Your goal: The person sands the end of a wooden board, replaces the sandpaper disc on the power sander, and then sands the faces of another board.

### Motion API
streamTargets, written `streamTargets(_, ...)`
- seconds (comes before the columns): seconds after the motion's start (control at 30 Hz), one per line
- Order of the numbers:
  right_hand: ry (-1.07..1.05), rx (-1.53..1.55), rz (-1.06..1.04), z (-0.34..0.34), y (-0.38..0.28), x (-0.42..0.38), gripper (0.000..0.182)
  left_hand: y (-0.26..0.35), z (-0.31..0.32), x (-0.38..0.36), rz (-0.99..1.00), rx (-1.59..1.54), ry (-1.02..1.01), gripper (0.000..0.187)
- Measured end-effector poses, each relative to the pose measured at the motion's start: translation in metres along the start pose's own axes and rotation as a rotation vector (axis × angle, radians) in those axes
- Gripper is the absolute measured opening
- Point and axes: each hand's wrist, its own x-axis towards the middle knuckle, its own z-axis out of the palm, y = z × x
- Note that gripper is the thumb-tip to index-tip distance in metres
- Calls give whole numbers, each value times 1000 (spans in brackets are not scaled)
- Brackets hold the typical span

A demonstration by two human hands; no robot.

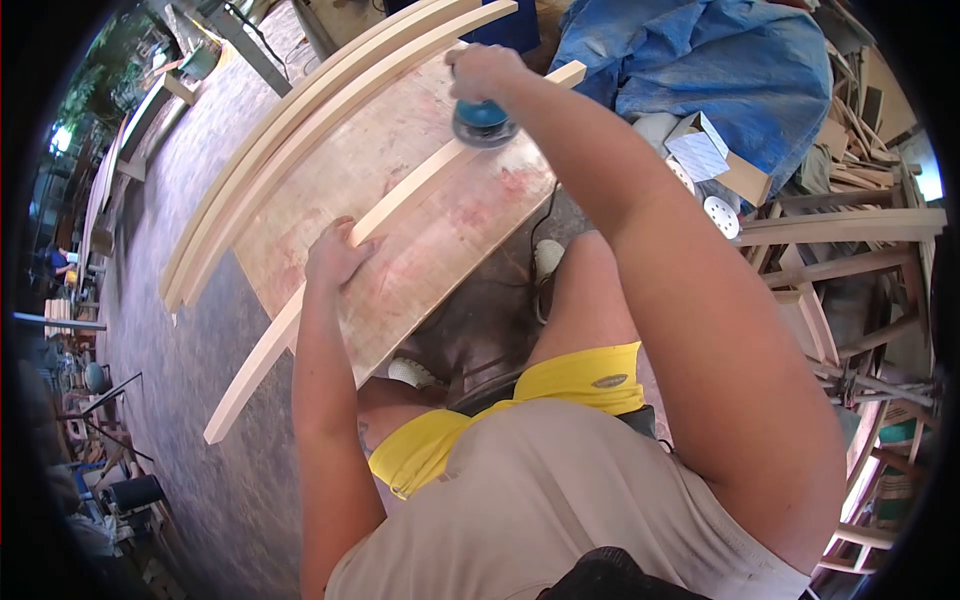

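My right hand [486, 74] is closed over the top of a teal orbital sander [482, 116], which rests on a long wooden strip [404, 191]. The sander's lower part looks slightly blurred. Farther down the same strip, my left hand [338, 256] is wrapped around it, thumb on the near side. The strip lies across a stained plywood board [440, 262] and sticks out past the board at both ends. Curved wooden pieces [330, 112] lie side by side along the board's far-left edge.
A crumpled blue tarp [700, 60] lies at the upper right, near a small open carton [698, 150] and a perforated sanding disc [720, 217]. Stacked wood and frames [850, 228] line the right side. A dark cord [545, 212] hangs by the board. Another person [60, 262] is far left.
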Motion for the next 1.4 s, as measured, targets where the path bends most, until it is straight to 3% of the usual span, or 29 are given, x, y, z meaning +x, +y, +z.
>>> streamTargets(0.1,80,-1,58,5,39,12,60,4,-3,-1,-12,-29,-13,68)
streamTargets(0.37,55,-68,184,16,139,62,63,3,2,2,-6,2,2,67)
streamTargets(0.57,43,-34,236,9,169,67,65,6,2,1,14,27,0,66)
streamTargets(0.73,61,-68,159,12,139,58,64,17,-3,1,10,85,-4,66)
streamTargets(0.97,25,-45,-5,6,45,14,61,22,1,10,27,59,-16,66)
streamTargets(1.03,-74,-26,-66,10,19,12,59,30,9,22,63,76,-9,67)
streamTargets(1.17,74,71,-109,14,-27,-12,48,50,13,37,79,102,-7,65)
streamTargets(1.3,14,90,-78,11,-24,-5,46,52,9,32,72,74,-10,61)
streamTargets(1.4,-45,64,-49,8,2,9,57,52,10,32,57,55,-17,58)
